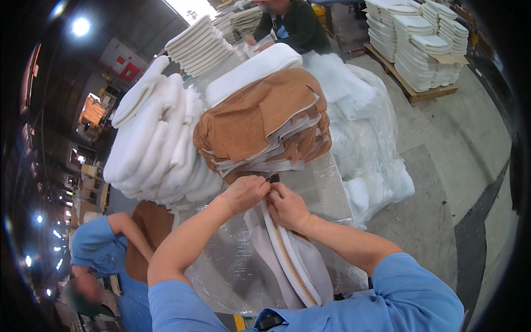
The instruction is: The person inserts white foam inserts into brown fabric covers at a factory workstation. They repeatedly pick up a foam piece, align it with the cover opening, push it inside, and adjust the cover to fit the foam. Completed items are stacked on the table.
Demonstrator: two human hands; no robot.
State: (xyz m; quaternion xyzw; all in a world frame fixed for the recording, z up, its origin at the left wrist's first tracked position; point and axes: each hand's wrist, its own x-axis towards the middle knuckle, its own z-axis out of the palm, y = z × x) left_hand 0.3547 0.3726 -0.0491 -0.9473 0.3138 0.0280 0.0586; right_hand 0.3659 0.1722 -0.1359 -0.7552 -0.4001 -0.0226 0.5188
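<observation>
A long, pale fabric piece with a tan zipper-like strip down its middle runs from my body up to my hands over the plastic-covered table. My left hand is closed on its far end, fingers pinched together. Right beside it, my right hand grips the same end, thumb and fingers bent. A small dark bit shows just beyond my fingertips; what it is I cannot make out. Just past my hands sits a pile of brown fabric covers with grey-white edges.
White padding is heaped at the left, and plastic-wrapped white padding stands right of the table. A person in dark green works at the far side. Another in blue handles a brown piece at left. A loaded pallet stands far right.
</observation>
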